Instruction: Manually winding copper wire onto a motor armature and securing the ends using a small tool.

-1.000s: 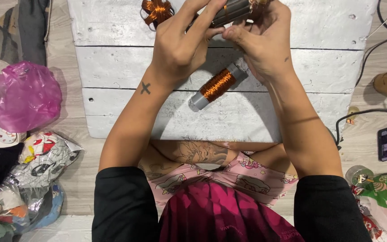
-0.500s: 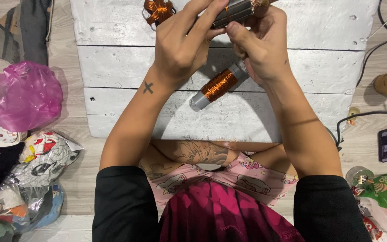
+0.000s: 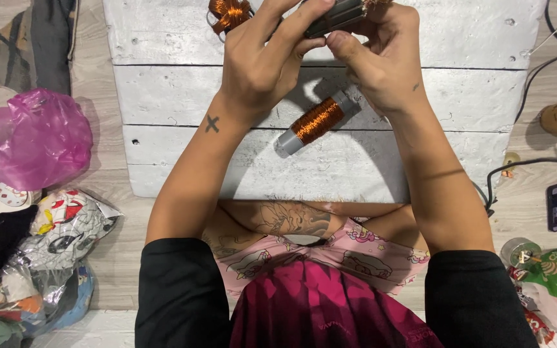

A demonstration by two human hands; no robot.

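A dark grey tube (image 3: 336,14) sits near the twelve o'clock edge of the view, lying almost level with its right end tilted slightly up. The left hand (image 3: 262,61) pinches it from the nine o'clock side and the right hand (image 3: 381,55) from the three o'clock side, fingertips pressed to its underside. A bit of copper wire shows at its right end. Most of its length is hidden by fingers.

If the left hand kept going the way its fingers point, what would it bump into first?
The left hand points up and to the right, and its fingertips already touch the grey cylinder that both hands hold. Past that lies the right hand. Depth is hard to judge from above.
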